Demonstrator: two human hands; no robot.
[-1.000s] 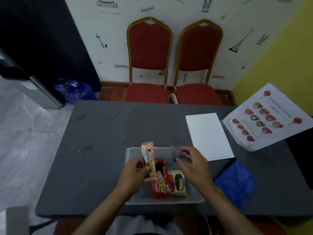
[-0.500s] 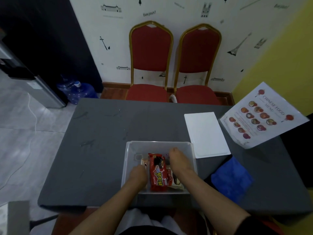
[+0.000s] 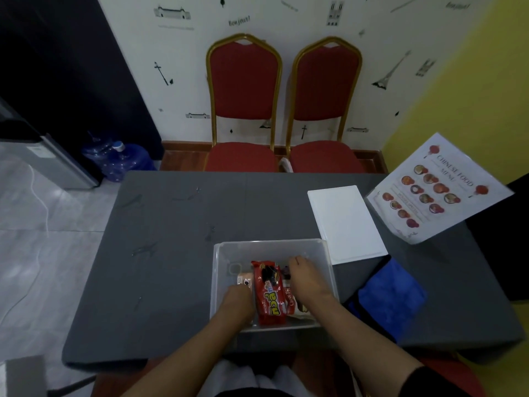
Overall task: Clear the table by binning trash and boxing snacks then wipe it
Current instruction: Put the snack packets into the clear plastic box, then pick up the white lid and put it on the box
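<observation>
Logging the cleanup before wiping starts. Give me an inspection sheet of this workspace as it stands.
Surface: grey table, smudged with streaks.
Job's things: clear box holding red packet and peach packet; white lid beside it; blue cloth at right.
Clutter: menu sheet at the table's far right.
Hands: left hand and right hand both inside the box; grip unclear.
Cables: white cable on the floor, left.
Surroundings: two red chairs, water bottle.

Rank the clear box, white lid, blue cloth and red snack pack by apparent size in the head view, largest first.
1. clear box
2. white lid and blue cloth: look about alike, left unranked
3. red snack pack
</observation>
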